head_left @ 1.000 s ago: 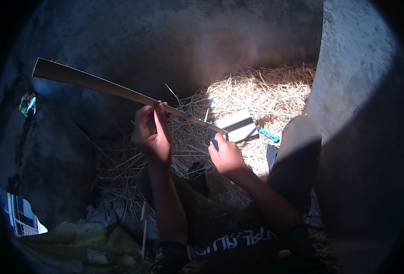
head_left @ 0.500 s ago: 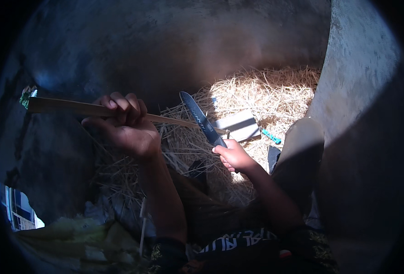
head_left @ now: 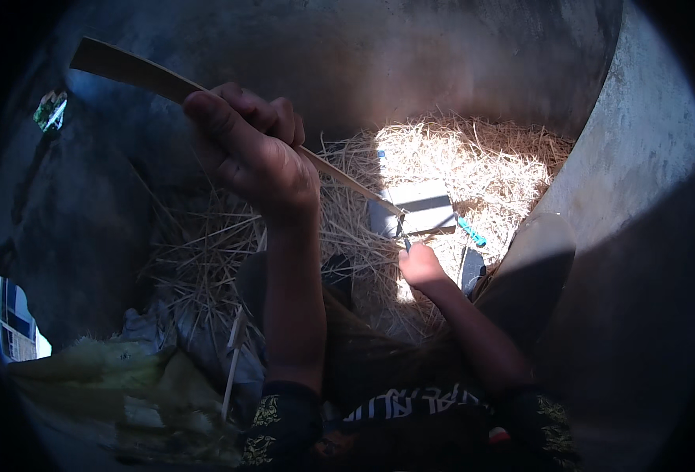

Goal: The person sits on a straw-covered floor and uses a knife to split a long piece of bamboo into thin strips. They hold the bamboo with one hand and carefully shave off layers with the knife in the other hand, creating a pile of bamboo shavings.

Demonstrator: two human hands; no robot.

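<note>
In my raised left hand (head_left: 257,153) is a long, flat bamboo strip (head_left: 127,67), its broad end up at the far left. The fingers wrap round the strip, which slants down to the right. Its narrow lower end meets a pale board (head_left: 434,216) on the floor. My right hand (head_left: 422,266) grips a knife (head_left: 407,241) by its handle, low beside the board. The blade is seen nearly edge-on and points up to the strip's lower end; whether it touches the strip I cannot tell.
Straw-like shavings (head_left: 457,149) cover the floor around the board. A teal tool or pen (head_left: 471,232) lies at the board's right edge. Curved grey walls (head_left: 654,149) enclose the space. A yellowish cloth or sack (head_left: 119,385) and a thin stick (head_left: 231,362) lie at lower left.
My left hand has risen and moved right, tilting the strip more steeply. My right hand has moved slightly right and lower, and the knife blade has turned from broadside to nearly edge-on.
</note>
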